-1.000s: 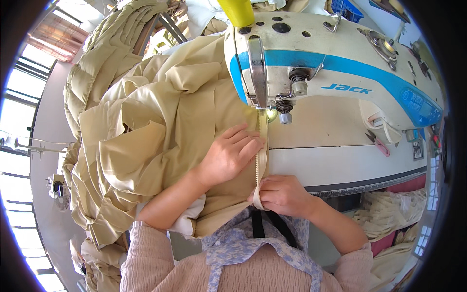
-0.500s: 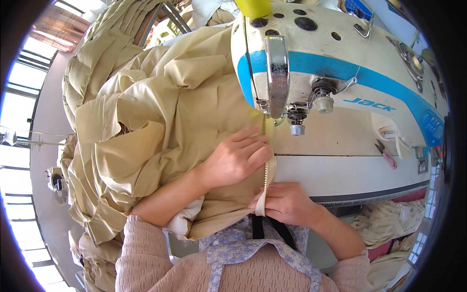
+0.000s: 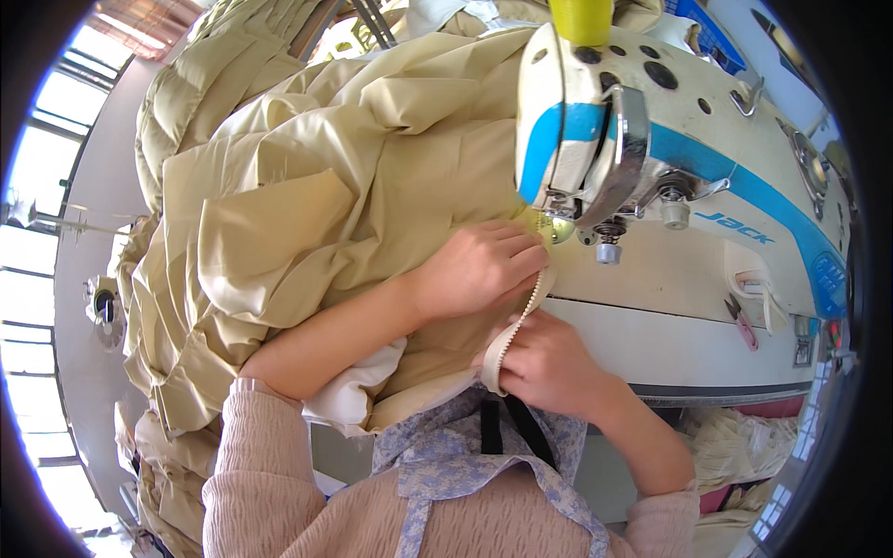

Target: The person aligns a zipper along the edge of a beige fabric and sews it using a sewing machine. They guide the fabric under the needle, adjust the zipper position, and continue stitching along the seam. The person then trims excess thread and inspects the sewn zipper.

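Note:
A large khaki garment (image 3: pixel 437 177) lies bunched to the left of the sewing machine and under its needle area. Along its right edge runs a cream zipper tape (image 3: pixel 517 327) with pale teeth, curving from the presser foot down towards me. My left hand (image 3: pixel 486 268) rests on the cloth just before the foot, its bent fingers closed on the upper zipper tape. Lower down, my right hand (image 3: pixel 549 361) pinches the tape and the cloth edge, with the tape looping over its fingers. The fingertips of both hands are partly hidden.
The white and blue sewing machine (image 3: pixel 595 121) stands at the right, a yellow object (image 3: pixel 583 20) on top. Pink-handled snips (image 3: pixel 742 322) and a white tape coil (image 3: pixel 758 286) lie on its bed. More cloth (image 3: pixel 744 437) is piled below right, and a quilted piece (image 3: pixel 200 112) at far left.
The view has shifted, so the machine sits farther right. My right hand has come up closer to the left, and the zipper tape, straight before, now bows. My left fingers are more curled.

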Demonstrator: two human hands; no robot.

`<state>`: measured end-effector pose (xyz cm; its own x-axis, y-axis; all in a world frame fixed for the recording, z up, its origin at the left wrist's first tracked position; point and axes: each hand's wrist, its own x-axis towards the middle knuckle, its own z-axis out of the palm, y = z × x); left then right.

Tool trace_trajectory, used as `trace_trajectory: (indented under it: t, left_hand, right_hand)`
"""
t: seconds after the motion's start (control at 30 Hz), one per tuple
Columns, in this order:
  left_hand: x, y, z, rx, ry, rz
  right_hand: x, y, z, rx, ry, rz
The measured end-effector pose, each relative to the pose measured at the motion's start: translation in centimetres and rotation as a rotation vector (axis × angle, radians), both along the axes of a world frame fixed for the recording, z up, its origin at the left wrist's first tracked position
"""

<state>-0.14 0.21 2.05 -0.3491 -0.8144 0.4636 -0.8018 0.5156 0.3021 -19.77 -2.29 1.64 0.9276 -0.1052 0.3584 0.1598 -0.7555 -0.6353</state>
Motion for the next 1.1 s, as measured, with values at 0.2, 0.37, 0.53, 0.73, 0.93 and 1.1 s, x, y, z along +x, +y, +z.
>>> trace_trajectory:
  t: [0.2,0.37,0.53,0.73,0.93,1.1]
  left_hand:
    - [0.3,1.9,1.7,0.217,-0.069,0.037]
    - [0.4,3.5,3.8,0.201,-0.223,0.002]
    - [-4.6,7.3,4.0,0.087,-0.192,0.088]
    - [-6.3,9.9,1.1,0.123,-0.137,0.231]
    - [-1.4,11.3,2.1,0.271,0.210,0.319]
    - [-4.1,10.0,3.4,0.088,0.116,0.340]
  right_hand:
    - [3.7,7.5,2.4,-0.068,-0.182,0.221]
    - [-4.2,6.9,0.3,0.256,-0.364,0.061]
    - [-6.6,8.2,-3.7,0.193,-0.076,0.042]
    - [-5.5,6.9,-2.7,-0.226,-0.287,-0.039]
    - [-3.0,6.8,-3.4,-0.153,-0.214,-0.041]
    - [-5.0,8.5,-4.5,0.081,-0.239,-0.030]
